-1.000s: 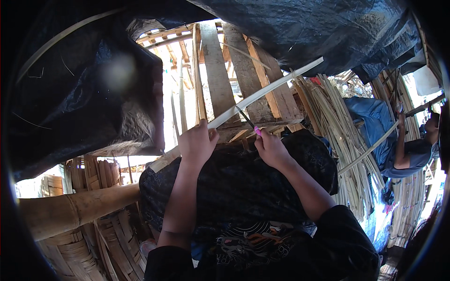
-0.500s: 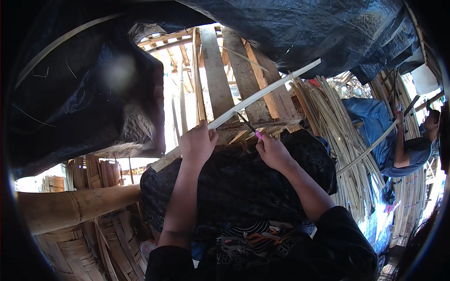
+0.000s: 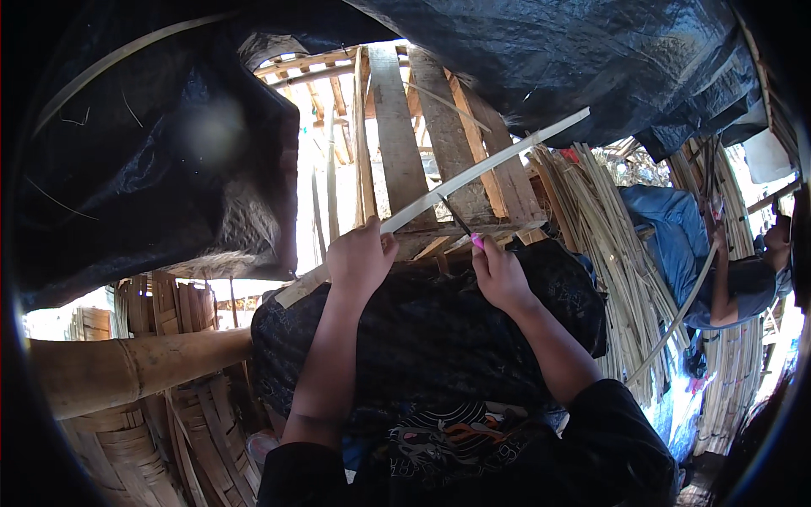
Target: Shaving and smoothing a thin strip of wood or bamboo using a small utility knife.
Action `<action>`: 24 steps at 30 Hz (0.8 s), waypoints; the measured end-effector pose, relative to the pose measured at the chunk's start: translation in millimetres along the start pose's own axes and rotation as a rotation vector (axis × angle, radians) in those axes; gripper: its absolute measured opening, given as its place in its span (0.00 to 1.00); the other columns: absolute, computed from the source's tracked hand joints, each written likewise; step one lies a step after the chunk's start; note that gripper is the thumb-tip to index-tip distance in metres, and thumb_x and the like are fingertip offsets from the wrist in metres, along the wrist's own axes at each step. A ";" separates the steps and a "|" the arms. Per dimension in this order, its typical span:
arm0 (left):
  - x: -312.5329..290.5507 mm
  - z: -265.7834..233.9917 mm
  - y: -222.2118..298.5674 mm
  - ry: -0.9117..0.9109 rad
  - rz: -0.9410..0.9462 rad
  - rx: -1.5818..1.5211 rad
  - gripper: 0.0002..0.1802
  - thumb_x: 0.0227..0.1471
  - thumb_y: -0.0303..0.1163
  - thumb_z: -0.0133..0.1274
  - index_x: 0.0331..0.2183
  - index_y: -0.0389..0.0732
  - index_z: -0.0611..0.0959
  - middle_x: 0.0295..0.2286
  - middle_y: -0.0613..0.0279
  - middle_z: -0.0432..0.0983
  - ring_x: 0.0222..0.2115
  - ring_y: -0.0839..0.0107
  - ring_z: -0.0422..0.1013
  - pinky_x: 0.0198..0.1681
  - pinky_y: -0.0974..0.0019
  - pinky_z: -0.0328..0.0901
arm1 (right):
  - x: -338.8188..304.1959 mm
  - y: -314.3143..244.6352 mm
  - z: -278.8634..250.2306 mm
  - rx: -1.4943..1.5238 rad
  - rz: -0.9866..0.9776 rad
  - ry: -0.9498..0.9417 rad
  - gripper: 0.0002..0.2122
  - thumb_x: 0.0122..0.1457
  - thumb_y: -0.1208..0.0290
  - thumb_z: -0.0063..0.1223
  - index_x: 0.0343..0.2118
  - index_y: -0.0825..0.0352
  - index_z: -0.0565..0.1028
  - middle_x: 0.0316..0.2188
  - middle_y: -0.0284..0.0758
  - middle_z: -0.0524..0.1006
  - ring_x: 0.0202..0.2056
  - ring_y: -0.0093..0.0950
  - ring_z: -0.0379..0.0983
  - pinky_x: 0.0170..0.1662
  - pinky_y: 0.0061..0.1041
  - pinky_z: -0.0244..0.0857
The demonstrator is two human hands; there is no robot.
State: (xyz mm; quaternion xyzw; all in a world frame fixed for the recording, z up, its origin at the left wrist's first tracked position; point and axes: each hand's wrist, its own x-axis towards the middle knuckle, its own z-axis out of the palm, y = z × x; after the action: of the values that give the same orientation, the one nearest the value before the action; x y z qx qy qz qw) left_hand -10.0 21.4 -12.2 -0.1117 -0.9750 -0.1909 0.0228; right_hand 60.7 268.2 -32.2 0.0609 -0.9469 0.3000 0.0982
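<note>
A long pale bamboo strip (image 3: 490, 166) slants up to the right across the middle of the view. My left hand (image 3: 361, 257) is closed round it near its lower end, which sticks out below the fist over my dark-clothed lap. In my right hand (image 3: 503, 273) is a knife (image 3: 457, 216) with a pink handle and a thin dark blade. The blade's tip reaches the strip's lower edge, to the right of my left hand; whether it cuts in I cannot tell.
Wooden planks (image 3: 397, 135) stand ahead. Dark plastic sheeting (image 3: 574, 59) hangs overhead and at the left. A thick bamboo pole (image 3: 152, 363) lies at my left. Many split bamboo strips (image 3: 604, 253) are piled on the right, where another person (image 3: 735, 279) sits holding a strip.
My right hand and the knife have shifted slightly to the right along the strip. My left hand keeps its grip. The other person's strip now bends more.
</note>
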 end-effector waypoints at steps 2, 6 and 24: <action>0.6 -3.4 -1.0 -0.020 -0.012 -0.006 0.13 0.48 0.40 0.57 0.28 0.41 0.77 0.19 0.55 0.77 0.23 0.55 0.77 0.29 0.54 0.70 | 4.7 -2.0 3.4 -0.013 0.003 -0.005 0.08 0.63 0.70 0.46 0.33 0.70 0.65 0.18 0.49 0.72 0.22 0.50 0.73 0.24 0.46 0.64; 1.7 -3.0 -2.1 -0.044 -0.018 -0.028 0.13 0.48 0.41 0.58 0.29 0.42 0.77 0.19 0.56 0.77 0.24 0.55 0.77 0.30 0.54 0.70 | 8.4 -4.9 5.7 -0.027 -0.001 -0.008 0.09 0.65 0.68 0.45 0.33 0.70 0.65 0.18 0.49 0.72 0.22 0.51 0.72 0.24 0.47 0.63; 3.4 -6.2 -1.4 -0.079 -0.035 -0.042 0.13 0.49 0.42 0.58 0.30 0.43 0.78 0.19 0.56 0.77 0.24 0.54 0.77 0.29 0.53 0.69 | 11.9 -6.8 4.8 0.021 0.093 -0.111 0.08 0.65 0.68 0.45 0.36 0.70 0.67 0.20 0.51 0.73 0.25 0.51 0.72 0.28 0.49 0.65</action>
State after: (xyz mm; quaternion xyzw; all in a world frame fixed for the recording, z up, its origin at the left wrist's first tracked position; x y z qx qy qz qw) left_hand -13.6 18.6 -6.6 -0.1025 -0.9727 -0.2072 -0.0217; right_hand 49.7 259.3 -29.6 0.0344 -0.9495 0.3103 0.0308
